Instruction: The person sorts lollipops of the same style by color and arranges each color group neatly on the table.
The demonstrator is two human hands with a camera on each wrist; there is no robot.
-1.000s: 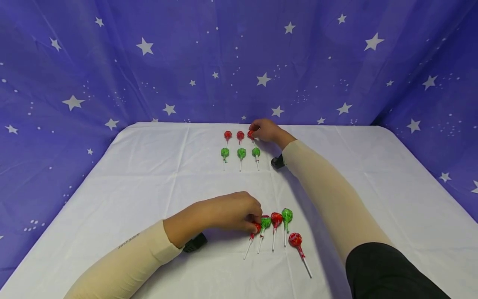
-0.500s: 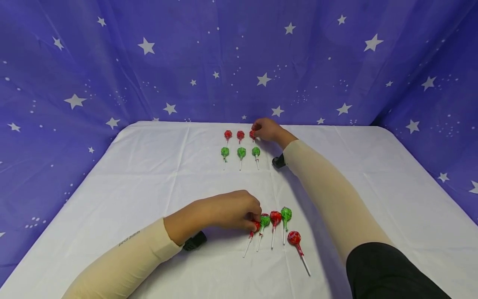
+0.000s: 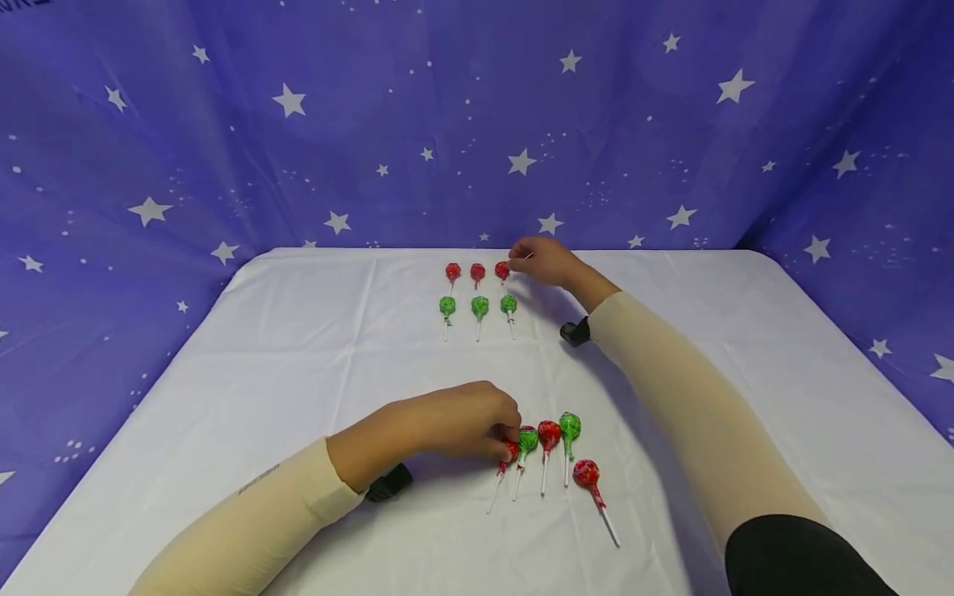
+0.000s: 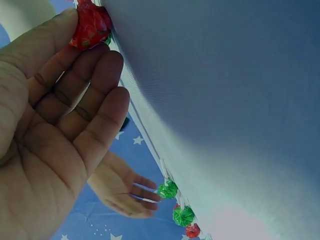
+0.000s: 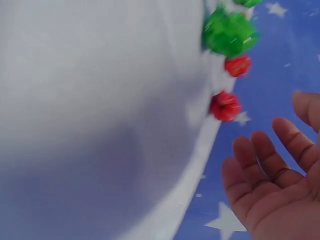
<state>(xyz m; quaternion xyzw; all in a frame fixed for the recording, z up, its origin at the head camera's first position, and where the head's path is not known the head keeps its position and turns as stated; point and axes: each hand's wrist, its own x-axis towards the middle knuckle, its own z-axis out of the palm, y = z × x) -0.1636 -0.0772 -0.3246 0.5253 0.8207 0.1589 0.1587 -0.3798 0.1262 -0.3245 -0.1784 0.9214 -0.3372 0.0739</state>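
Note:
Near the front of the table, my left hand (image 3: 462, 420) pinches the wrapped head of a red lollipop (image 4: 92, 25) between thumb and fingers; its white stick points toward me. Right beside that one lie a green lollipop (image 3: 527, 440), a red lollipop (image 3: 549, 434) and another green lollipop (image 3: 570, 426). At the far side my right hand (image 3: 550, 261) is just right of a back-row red lollipop (image 3: 502, 270). In the right wrist view its fingers (image 5: 265, 155) are spread, apart from the red head, with nothing in them.
Two more red lollipops, one of them the far-left red lollipop (image 3: 453, 271), complete the back row. Below them is a row of three green ones, including the middle green lollipop (image 3: 480, 306). A single red lollipop (image 3: 586, 473) lies slanted at front right. A starry curtain (image 3: 417, 99) backs the white-covered table (image 3: 298, 323).
My right hand has let go of the back-row red lollipop and drawn slightly right. The left hand stays in place on its red lollipop.

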